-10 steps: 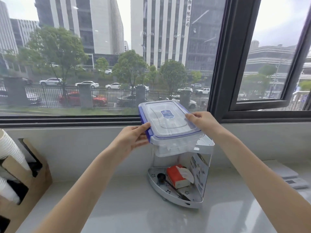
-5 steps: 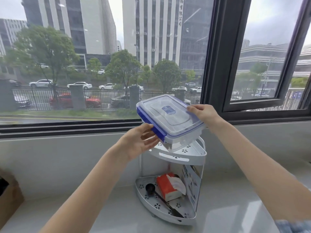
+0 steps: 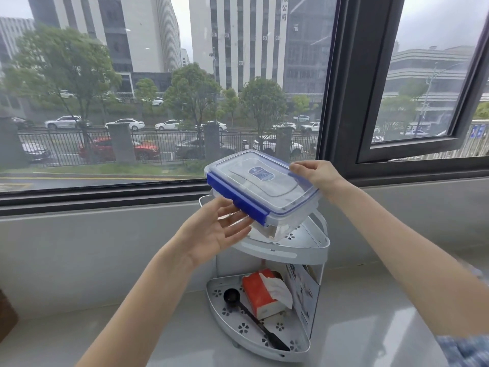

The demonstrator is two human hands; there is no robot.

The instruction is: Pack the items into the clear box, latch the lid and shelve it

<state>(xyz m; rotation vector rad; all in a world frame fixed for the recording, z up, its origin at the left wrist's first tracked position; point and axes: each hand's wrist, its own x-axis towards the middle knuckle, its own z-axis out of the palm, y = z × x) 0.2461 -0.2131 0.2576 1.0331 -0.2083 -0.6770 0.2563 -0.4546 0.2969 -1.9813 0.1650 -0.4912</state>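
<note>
The clear box [image 3: 264, 189] has a see-through lid with blue latches folded down, and it sits tilted over the top tier of a white two-tier corner rack [image 3: 304, 247]. My right hand [image 3: 315, 173] grips the box's far right edge. My left hand [image 3: 214, 231] is at the near left corner, palm up and fingers spread under the box's edge, touching it lightly. The box's contents are hard to make out through the plastic.
On the rack's bottom tier lie a red tissue pack [image 3: 266, 294] and a black scoop [image 3: 251, 316]. The rack stands on a pale counter [image 3: 158, 340] against the wall under a large window [image 3: 158, 102]. A brown holder's edge [image 3: 6, 313] shows at far left.
The box has come down and tilted onto the rack's top tier. My left hand has loosened from a side grip to an open palm beneath the corner. The camera has shifted left and closer.
</note>
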